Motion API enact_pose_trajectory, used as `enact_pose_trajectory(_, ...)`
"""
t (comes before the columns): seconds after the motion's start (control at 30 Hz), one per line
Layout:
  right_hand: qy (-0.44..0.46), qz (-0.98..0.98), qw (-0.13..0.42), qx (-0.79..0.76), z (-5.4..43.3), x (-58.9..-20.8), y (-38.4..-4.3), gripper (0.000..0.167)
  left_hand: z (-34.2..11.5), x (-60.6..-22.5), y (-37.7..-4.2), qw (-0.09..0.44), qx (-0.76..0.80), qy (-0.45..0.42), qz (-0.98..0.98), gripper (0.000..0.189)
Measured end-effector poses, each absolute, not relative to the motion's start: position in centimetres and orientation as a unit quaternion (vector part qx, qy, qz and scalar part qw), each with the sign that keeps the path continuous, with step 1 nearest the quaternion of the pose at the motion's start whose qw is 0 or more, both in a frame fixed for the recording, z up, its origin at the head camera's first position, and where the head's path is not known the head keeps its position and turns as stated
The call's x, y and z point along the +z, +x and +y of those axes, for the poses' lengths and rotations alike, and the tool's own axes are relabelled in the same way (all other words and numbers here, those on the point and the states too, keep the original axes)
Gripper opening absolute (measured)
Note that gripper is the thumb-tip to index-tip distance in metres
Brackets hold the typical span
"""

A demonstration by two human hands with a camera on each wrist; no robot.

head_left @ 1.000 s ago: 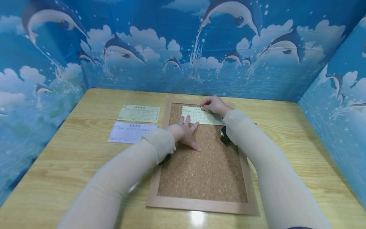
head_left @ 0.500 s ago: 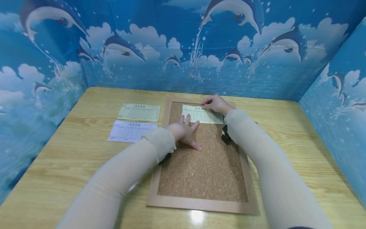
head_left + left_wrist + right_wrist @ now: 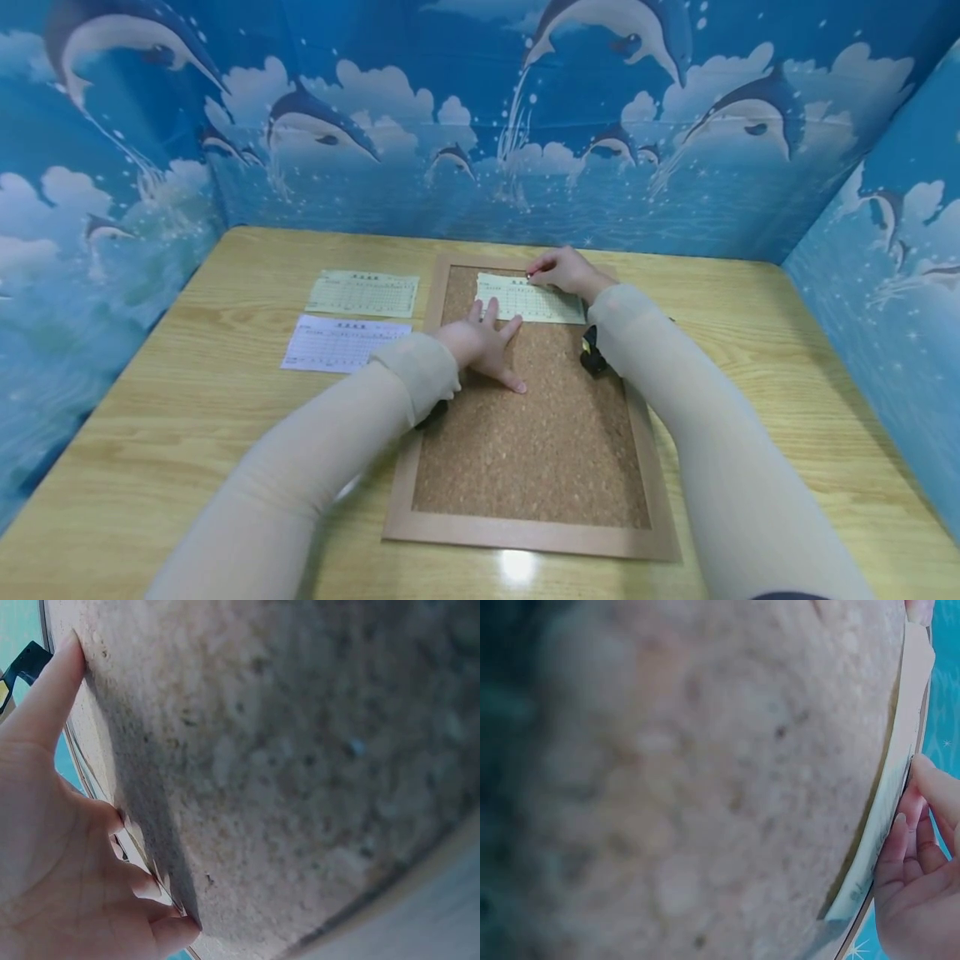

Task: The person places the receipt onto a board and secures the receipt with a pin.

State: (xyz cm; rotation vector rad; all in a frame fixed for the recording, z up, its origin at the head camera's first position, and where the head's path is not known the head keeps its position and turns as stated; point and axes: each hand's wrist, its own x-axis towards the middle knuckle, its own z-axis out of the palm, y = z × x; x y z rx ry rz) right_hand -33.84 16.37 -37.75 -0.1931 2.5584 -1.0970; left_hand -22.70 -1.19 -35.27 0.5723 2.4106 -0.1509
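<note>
A corkboard (image 3: 532, 450) with a light wooden frame lies on the table. On its upper part is a pale green printed slip (image 3: 551, 308). My left hand (image 3: 487, 346) is spread flat on the cork, fingertips on the slip's lower left edge; the left wrist view shows the thumb and fingertips (image 3: 176, 930) touching down. At the slip's top edge, near its middle, my right hand (image 3: 566, 273) pinches a small pin (image 3: 529, 276) between thumb and index finger. Those fingers mostly cover the pin, and whether it has entered the cork cannot be seen.
Left of the board, another green slip (image 3: 363, 293) and a white-lilac slip (image 3: 341, 342) lie on the wooden table (image 3: 187, 392). A dolphin-print cloth (image 3: 480, 192) walls the back and sides. Black wrist cameras (image 3: 592, 352) hang close over the board.
Both hands stay in place, the left on the board and the right at the slip's top edge. The pin shows less between the right fingers. The head view has shifted slightly.
</note>
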Motion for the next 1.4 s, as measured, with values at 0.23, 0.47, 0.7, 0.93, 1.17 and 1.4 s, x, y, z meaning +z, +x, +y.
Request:
enact_pose_trajectory(0.23, -0.077, 0.91, 0.175, -0.367, 16.13, -37.62, -33.8, 0.021, -1.16, -35.37, -22.75, 0.323, -0.057, 0.215, 0.92, 0.112)
enact_pose_trajectory(0.47, -0.076, 0.913, 0.175, -0.36, 15.91, -37.42, -33.67, 0.02, -1.08, -35.5, -22.76, 0.325, -0.061, 0.215, 0.919, 0.113)
enact_pose_trajectory(0.7, -0.068, 0.915, 0.173, -0.357, 15.82, -37.37, -33.62, 0.019, -1.05, -35.51, -22.84, 0.322, -0.06, 0.215, 0.92, 0.112)
enact_pose_trajectory(0.93, -0.074, 0.915, 0.171, -0.358, 15.99, -37.6, -33.95, 0.019, -1.07, -35.5, -22.84, 0.323, -0.061, 0.215, 0.92, 0.112)
enact_pose_trajectory(1.17, -0.07, 0.912, 0.169, -0.367, 16.0, -37.66, -33.93, 0.018, -1.05, -35.55, -22.9, 0.324, -0.058, 0.215, 0.92, 0.112)
enact_pose_trajectory(1.4, -0.062, 0.912, 0.171, -0.368, 16.05, -37.73, -33.98, 0.019, -1.03, -35.31, -22.86, 0.324, -0.055, 0.219, 0.919, 0.112)
